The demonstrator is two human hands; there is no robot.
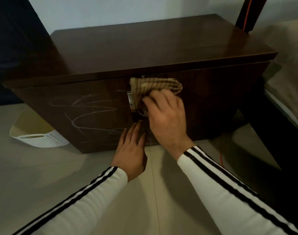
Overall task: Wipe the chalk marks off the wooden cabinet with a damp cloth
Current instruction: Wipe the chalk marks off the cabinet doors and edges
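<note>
A dark wooden cabinet (145,48) stands on the floor against the wall. White chalk scribbles (92,112) cover its left door. My right hand (167,116) presses a beige checked cloth (155,87) against the upper middle of the front, beside a metal handle (130,99). My left hand (131,146) lies flat with fingers spread on the lower front near the seam between the doors. The right door shows no chalk that I can see.
A white perforated plastic basket (38,136) lies tipped on the tiled floor at the cabinet's left. A dark table leg (280,133) and frame stand close on the right, with an orange cable (220,156) behind. Pale floor tiles spread in front.
</note>
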